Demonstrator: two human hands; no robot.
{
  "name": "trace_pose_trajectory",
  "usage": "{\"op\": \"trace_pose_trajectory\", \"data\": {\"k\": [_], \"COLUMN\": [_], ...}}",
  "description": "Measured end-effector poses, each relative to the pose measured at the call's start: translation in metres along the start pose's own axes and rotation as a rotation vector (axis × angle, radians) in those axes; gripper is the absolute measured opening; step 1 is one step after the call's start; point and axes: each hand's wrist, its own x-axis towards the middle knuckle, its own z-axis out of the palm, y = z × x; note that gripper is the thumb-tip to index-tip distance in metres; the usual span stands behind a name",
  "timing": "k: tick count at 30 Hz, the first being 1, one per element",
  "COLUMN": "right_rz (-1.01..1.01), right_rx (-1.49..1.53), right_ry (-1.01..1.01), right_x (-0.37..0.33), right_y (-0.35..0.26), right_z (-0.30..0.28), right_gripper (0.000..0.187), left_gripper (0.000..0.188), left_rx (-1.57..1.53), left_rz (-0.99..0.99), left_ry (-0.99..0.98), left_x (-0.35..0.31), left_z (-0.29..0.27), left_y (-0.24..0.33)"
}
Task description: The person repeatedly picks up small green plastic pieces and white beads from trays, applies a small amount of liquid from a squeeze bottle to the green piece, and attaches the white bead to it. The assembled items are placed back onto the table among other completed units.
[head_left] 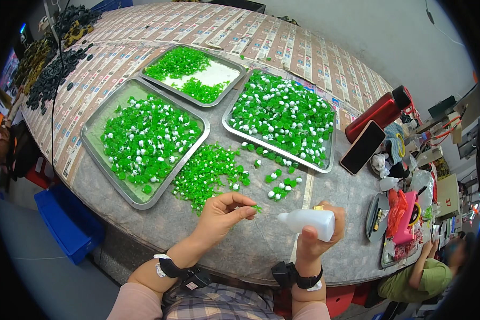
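Between thumb and forefinger, my left hand [221,214] pinches a small green plastic piece [257,208]. My right hand [325,234] is wrapped round a translucent white squeeze bottle [309,221], whose nozzle points left at the green piece, a short gap away. Just beyond my left hand lies a loose pile of small green pieces [205,173] on the table. Several green pieces with white balls [280,188] lie scattered beyond the bottle. More such pieces fill the left metal tray [109,173] and the right metal tray [282,151].
A third metal tray [218,71] at the back holds small green pieces. A phone [362,148] leans against a red flask [376,114] on the right. A pink tool [408,218] and a cluttered tray stand farther right, near another person [416,280]. A blue bin [69,224] is at left.
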Motion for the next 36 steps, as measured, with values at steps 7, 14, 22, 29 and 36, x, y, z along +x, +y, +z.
{"op": "trace_pose_trajectory", "data": {"k": [7,14,22,29,36], "right_rz": [0.080,0.347,0.034,0.126,-0.109], "right_rx": [0.033,-0.155,-0.947,-0.523,-0.894], "right_ry": [0.237,0.119,0.168,-0.314,-0.877], "right_x": [0.008,0.051,0.027,0.041,0.010], "right_y": [0.007,0.074,0.139,0.033,0.044], "right_z": [-0.006,-0.056,-0.107,-0.019,0.033], "right_gripper": [0.042,0.023,0.038,0.012,0.012], "left_gripper": [0.009,0.008,0.008,0.008,0.009], "left_rx": [-0.033,-0.078,-0.106,-0.077,-0.087], "left_rz": [0.005,0.034,0.021,0.037,0.025], "left_ry": [0.015,0.055,0.040,0.073,0.062], "left_x": [0.000,0.001,0.000,0.000,0.001], "left_z": [-0.001,-0.004,-0.002,-0.004,-0.003], "left_y": [0.001,0.000,0.004,0.003,0.004]}}
